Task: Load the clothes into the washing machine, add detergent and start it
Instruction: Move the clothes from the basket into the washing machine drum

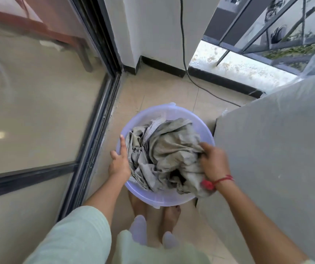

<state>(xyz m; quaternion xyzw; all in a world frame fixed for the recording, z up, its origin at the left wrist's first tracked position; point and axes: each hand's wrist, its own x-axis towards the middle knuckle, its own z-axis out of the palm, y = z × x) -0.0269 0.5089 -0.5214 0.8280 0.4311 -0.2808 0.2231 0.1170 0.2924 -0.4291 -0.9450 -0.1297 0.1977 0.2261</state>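
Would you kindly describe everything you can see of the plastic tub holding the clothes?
The tub is round, pale lavender, translucent-looking plastic with a small lug at its far edge. It appears to stand upright on the tiled floor, heaped with crumpled beige-grey clothes, some draped over its near-right rim. The left hand rests on its left rim; the right hand grips the clothes inside.

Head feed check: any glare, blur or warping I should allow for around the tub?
Head view: even daylight, tub and clothes fairly sharp; right hand gripping the clothes slightly smeared; glass door carries lamp reflections; wide-angle bows the door frame; near sleeve soft.
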